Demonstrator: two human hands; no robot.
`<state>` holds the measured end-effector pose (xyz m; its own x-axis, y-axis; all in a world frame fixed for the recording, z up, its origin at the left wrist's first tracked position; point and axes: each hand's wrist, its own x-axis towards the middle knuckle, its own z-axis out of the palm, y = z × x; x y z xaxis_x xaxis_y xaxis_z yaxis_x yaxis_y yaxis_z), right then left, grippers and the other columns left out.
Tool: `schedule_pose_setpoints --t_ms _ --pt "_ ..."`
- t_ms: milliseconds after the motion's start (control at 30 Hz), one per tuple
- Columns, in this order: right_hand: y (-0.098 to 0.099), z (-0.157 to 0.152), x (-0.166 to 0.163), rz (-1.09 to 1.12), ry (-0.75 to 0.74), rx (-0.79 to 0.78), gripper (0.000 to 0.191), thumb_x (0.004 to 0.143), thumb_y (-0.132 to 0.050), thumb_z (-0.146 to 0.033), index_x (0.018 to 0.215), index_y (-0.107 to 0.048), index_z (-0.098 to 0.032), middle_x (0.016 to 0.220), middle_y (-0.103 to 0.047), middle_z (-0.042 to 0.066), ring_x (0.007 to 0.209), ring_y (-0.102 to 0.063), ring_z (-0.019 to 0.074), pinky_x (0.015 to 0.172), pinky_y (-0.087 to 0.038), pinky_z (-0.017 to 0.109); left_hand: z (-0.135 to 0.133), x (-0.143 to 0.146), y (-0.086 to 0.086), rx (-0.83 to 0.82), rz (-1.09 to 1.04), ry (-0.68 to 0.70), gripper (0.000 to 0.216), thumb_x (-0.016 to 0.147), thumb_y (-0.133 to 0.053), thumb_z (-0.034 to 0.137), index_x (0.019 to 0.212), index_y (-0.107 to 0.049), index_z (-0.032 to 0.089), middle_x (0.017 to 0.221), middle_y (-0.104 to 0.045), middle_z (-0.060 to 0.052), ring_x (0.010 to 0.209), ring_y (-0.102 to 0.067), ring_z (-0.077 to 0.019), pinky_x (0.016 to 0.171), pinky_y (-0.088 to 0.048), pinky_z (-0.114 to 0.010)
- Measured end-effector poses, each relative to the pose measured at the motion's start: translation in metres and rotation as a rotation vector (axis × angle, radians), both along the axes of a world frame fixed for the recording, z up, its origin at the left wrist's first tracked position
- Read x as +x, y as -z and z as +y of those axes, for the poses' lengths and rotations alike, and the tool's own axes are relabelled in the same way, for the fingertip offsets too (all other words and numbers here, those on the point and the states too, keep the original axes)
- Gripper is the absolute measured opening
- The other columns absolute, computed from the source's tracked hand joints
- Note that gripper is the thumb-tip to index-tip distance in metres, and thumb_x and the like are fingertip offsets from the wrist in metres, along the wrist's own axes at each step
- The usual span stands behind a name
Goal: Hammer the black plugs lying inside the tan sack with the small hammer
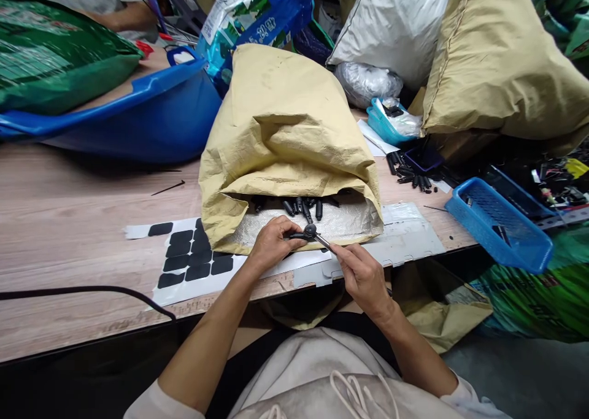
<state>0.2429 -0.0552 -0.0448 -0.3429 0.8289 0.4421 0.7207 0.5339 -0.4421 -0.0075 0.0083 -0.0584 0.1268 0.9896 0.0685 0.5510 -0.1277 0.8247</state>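
In front of the open mouth of a yellow paper sack (294,106), my left hand (275,241) pinches a black plastic part (311,230) with a round head. My right hand (365,278) is closed round a slim metal-shafted tool (323,242), perhaps a screwdriver. Its far end meets the round head of the part; the exact contact is too small to make out. Most of the tool's grip is hidden in my palm. Just behind the part, several black tube-like pieces (319,209) lie on the sack's silvery lining.
A sheet of black stickers (199,262) lies left of the sack. A blue tub (151,124) stands back left, near a co-worker's arm (131,19). To the right are loose black pieces (414,176) and a blue basket (501,222) overhanging the table edge. A black cable (92,289) crosses the left side.
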Motion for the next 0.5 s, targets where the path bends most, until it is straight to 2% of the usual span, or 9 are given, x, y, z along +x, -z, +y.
schedule_pose_setpoints --t_ms 133,267,367,500 --pt "-0.003 0.004 0.01 0.004 0.052 0.03 0.04 0.105 -0.051 -0.017 0.14 -0.067 -0.027 0.103 -0.073 0.005 0.096 -0.069 0.0173 0.087 -0.057 0.028 0.0 0.0 0.0 0.005 0.019 0.005 0.009 0.077 -0.079 0.024 0.085 -0.075 0.021 0.087 -0.067 -0.001 0.095 -0.061 -0.023 0.085 -0.045 -0.035" --pt "-0.005 0.013 0.027 -0.088 0.162 0.149 0.035 0.105 -0.053 -0.02 0.136 -0.07 -0.025 0.1 -0.073 0.006 0.093 -0.067 0.0189 0.085 -0.054 0.031 -0.001 -0.001 -0.003 0.002 0.04 0.015 0.011 0.077 -0.079 0.024 0.085 -0.072 0.021 0.088 -0.066 -0.001 0.095 -0.06 -0.0232 0.084 -0.044 -0.035" --pt "0.0 0.018 0.034 -0.214 0.266 0.222 0.031 0.105 -0.054 -0.019 0.128 -0.074 -0.022 0.094 -0.071 0.006 0.087 -0.062 0.0196 0.08 -0.049 0.031 -0.001 -0.001 -0.004 0.013 0.049 0.025 0.011 0.078 -0.078 0.024 0.085 -0.07 0.022 0.088 -0.066 -0.001 0.095 -0.06 -0.0236 0.084 -0.044 -0.036" --pt "0.012 0.019 0.033 -0.308 0.357 0.22 0.029 0.103 -0.055 -0.018 0.123 -0.075 -0.023 0.095 -0.068 0.006 0.085 -0.056 0.0208 0.077 -0.042 0.032 -0.001 -0.002 -0.003 0.035 0.05 0.034 0.01 0.078 -0.077 0.025 0.086 -0.07 0.023 0.087 -0.066 -0.001 0.095 -0.059 -0.0241 0.085 -0.045 -0.036"
